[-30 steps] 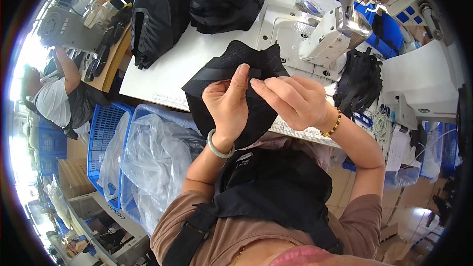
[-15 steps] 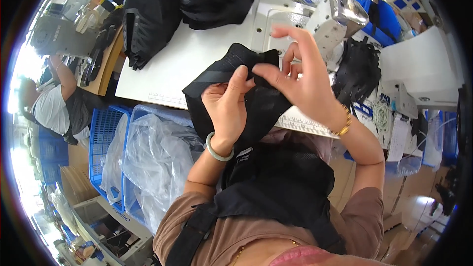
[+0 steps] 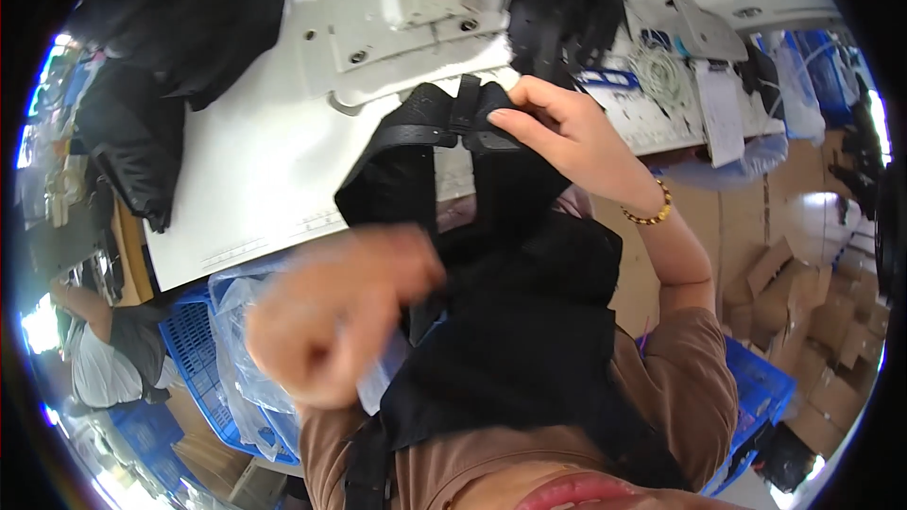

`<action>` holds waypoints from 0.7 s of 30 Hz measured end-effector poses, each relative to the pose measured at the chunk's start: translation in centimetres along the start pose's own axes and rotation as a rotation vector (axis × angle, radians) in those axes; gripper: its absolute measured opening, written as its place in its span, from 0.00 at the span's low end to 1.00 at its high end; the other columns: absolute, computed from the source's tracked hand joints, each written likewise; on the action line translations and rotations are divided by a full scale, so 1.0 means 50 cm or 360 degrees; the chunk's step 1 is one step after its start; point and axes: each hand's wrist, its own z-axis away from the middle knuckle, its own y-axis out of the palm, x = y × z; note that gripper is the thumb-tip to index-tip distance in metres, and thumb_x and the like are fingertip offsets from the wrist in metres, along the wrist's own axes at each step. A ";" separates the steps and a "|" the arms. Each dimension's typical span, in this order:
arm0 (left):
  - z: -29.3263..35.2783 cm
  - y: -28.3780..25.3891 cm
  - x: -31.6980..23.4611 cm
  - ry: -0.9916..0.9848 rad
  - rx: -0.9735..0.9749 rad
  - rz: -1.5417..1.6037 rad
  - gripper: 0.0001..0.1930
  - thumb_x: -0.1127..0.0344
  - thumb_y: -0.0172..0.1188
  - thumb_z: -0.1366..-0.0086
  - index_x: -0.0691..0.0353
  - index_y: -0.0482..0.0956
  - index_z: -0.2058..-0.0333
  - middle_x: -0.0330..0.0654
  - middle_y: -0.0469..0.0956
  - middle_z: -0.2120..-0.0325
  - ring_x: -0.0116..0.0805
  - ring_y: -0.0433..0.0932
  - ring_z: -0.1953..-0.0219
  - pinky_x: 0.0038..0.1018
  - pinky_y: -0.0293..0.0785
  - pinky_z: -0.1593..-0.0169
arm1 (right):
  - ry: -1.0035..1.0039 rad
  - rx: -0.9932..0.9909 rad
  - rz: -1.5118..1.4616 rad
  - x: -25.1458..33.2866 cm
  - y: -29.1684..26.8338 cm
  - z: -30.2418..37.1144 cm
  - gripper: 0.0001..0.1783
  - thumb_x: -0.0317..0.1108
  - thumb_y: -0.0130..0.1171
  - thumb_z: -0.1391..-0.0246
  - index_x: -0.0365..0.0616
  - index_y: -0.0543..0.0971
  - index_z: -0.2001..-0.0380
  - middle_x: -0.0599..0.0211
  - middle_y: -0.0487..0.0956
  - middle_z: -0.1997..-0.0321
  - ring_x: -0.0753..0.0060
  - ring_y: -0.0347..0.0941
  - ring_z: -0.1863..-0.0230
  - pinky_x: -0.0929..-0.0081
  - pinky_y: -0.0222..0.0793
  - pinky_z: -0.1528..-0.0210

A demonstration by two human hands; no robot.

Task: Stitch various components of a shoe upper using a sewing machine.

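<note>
A black fabric piece (image 3: 387, 175) with a strap (image 3: 411, 135) across it hangs over the near edge of the white table (image 3: 236, 189). A short upright black tab (image 3: 465, 99) meets the strap in the middle, and an opening shows below it. My right hand (image 3: 586, 137) pinches the piece at its upper right, thumb on top and fingers partly hidden behind. Nearer to me on the left, my left hand (image 3: 340, 312) is smeared by motion, in front of the piece's lower left side; its fingers cannot be made out.
Beyond the piece stands a white sewing machine (image 3: 420, 0). Black strips (image 3: 567, 14) lie in a heap to its right, beside a blue tool (image 3: 609, 78) and coiled pale cord (image 3: 661, 76). Black bags (image 3: 189, 19) sit at far left. A blue crate (image 3: 203, 349) with clear plastic stands below.
My left hand has let go of the fabric and swung down toward me. My right hand now grips the piece's upper right. The strap and opening have come into view, and the view has shifted right.
</note>
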 end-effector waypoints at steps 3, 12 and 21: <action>-0.126 0.015 0.073 0.0096 -0.0083 -0.0857 0.19 0.75 0.59 0.43 0.66 0.72 0.52 0.49 0.77 0.59 0.41 0.78 0.56 0.29 0.72 0.53 | -0.0004 -0.0011 0.0146 -0.017 0.005 0.005 0.09 0.33 0.56 0.42 0.39 0.72 0.72 0.78 0.63 0.80 0.88 0.54 0.77 0.84 0.51 0.76; -0.126 0.025 0.153 -0.0084 0.0392 -0.0560 0.16 0.74 0.59 0.45 0.62 0.70 0.57 0.45 0.73 0.62 0.42 0.73 0.57 0.29 0.68 0.52 | -0.0335 -0.0753 0.1286 -0.087 -0.120 0.074 0.08 0.25 0.55 0.47 0.38 0.75 0.62 0.60 0.73 0.60 0.61 0.72 0.59 0.68 0.68 0.56; -0.103 0.014 0.147 0.0027 -0.0102 -0.0493 0.12 0.73 0.65 0.48 0.63 0.74 0.64 0.44 0.73 0.61 0.41 0.73 0.57 0.28 0.68 0.53 | -0.0456 -0.0238 0.1862 -0.093 -0.170 0.055 0.10 0.23 0.55 0.59 0.35 0.71 0.69 0.59 0.70 0.64 0.56 0.68 0.60 0.64 0.65 0.55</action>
